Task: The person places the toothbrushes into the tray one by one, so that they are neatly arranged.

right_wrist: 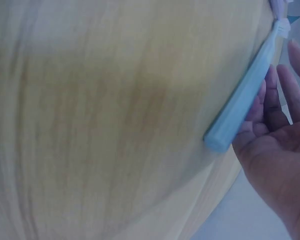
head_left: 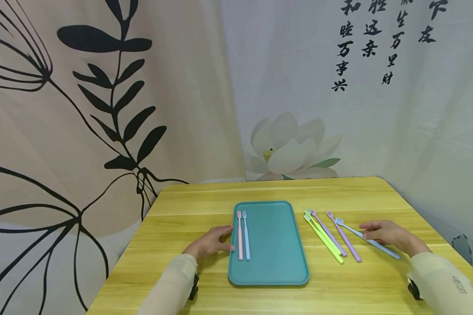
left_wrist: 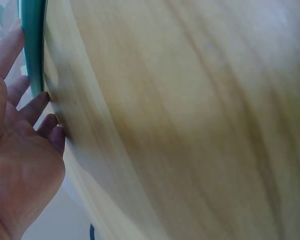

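Observation:
On the table lies a teal tray [head_left: 277, 245] with a pink toothbrush [head_left: 240, 238] and a blue toothbrush [head_left: 247, 240] side by side near its left edge. The left hand [head_left: 210, 242] is at the tray's left side, fingertips touching the rim [left_wrist: 34, 45], fingers loosely extended. To the right, the right hand [head_left: 394, 236] hovers over another blue toothbrush [head_left: 384, 249] that slants on the table. In the right wrist view its handle [right_wrist: 240, 100] passes close by the fingers, the thumb apart from it; whether the fingertips touch it cannot be told.
Between the tray and the right hand lie green toothbrushes [head_left: 326, 240] and purple toothbrushes [head_left: 347, 243], some crossing at the heads. The wooden table [head_left: 197, 201] ends at a printed curtain [head_left: 193, 109] behind.

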### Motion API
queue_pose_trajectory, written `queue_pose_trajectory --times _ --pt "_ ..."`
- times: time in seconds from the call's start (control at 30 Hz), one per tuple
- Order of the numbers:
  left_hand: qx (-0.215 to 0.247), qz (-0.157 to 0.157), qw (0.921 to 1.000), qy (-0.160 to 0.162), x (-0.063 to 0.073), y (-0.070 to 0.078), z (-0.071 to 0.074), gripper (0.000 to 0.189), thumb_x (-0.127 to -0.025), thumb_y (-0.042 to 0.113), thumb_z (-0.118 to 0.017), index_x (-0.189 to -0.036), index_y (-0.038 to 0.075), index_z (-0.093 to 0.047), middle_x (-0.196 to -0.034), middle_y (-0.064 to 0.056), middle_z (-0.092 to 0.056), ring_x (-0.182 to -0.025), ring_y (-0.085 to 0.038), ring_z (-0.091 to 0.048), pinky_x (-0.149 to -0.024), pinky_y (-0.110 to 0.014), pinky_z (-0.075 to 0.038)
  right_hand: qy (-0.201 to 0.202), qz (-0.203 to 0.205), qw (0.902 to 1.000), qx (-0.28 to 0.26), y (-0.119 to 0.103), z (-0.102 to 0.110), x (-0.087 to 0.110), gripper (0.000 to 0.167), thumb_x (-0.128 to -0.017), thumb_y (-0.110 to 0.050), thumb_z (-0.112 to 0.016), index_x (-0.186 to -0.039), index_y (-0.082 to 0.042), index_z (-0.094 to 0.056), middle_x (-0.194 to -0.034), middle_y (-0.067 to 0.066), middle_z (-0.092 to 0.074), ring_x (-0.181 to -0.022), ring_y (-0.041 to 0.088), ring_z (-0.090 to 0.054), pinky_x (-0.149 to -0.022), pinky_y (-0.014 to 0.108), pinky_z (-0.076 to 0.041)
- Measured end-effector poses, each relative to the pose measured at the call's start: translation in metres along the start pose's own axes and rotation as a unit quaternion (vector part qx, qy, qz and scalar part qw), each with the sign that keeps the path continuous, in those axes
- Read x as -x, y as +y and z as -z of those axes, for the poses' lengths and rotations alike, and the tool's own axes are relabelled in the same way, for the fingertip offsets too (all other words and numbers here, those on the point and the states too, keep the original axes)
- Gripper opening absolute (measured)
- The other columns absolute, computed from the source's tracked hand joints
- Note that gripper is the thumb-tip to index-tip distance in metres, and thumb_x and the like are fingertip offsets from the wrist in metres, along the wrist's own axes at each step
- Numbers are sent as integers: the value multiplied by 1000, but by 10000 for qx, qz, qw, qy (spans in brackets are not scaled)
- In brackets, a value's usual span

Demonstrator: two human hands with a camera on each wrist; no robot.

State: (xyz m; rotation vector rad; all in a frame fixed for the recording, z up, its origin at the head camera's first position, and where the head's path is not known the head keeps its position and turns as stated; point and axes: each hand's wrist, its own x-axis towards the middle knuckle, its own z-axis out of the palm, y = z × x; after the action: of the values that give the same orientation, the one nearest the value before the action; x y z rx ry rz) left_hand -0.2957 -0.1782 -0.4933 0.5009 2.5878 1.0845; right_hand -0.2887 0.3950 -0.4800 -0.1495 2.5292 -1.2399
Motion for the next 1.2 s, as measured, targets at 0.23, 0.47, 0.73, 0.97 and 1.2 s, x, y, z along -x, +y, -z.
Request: queue_pose_trajectory --times 0.23,0.47,0.73,0.97,1.2 --pt "11 -10 10000 -14 0 -2 0 76 -89 25 -76 -153 9 -39 -157 -18 -32 -145 -41 -24 -115 -58 -24 -65 74 9999 -50 5 1 -5 57 -95 -14 -67 -139 14 -45 -125 22 -59 -106 25 -60 -85 42 -53" --pt "24 39 10000 -14 0 -2 -1 76 -89 27 -76 -153 10 -39 -158 -18 -30 -145 -41 -22 -115 -59 -22 -66 178 9998 -19 9 1 -6 57 -93 -13 -70 -136 16 -46 -123 24 -61 -102 22 -60 -80 36 -52" --pt "-52 155 9999 19 0 0 -1 76 -88 29 -77 -153 13 -40 -158 -18 -29 -145 -41 -21 -114 -61 -22 145 59 9998 159 10 -1 -8 50 -93 -15 -69 -131 14 -54 -118 20 -64 -100 22 -61 -82 38 -53" --pt "-31 184 9998 20 0 0 0 76 -88 28 -77 -153 12 -40 -158 -19 -28 -145 -41 -21 -115 -61 -22 291 70 9989 356 8 -4 -11 47 -92 -15 -71 -127 13 -58 -113 18 -66 -96 22 -62 -78 37 -53" --pt "-20 120 9999 19 0 0 -1 76 -88 27 -77 -152 11 -40 -158 -19 -29 -145 -42 -21 -115 -61 -22 386 -24 9988 315 7 -6 -10 44 -93 -16 -69 -127 10 -60 -116 21 -66 -99 25 -62 -77 36 -52"
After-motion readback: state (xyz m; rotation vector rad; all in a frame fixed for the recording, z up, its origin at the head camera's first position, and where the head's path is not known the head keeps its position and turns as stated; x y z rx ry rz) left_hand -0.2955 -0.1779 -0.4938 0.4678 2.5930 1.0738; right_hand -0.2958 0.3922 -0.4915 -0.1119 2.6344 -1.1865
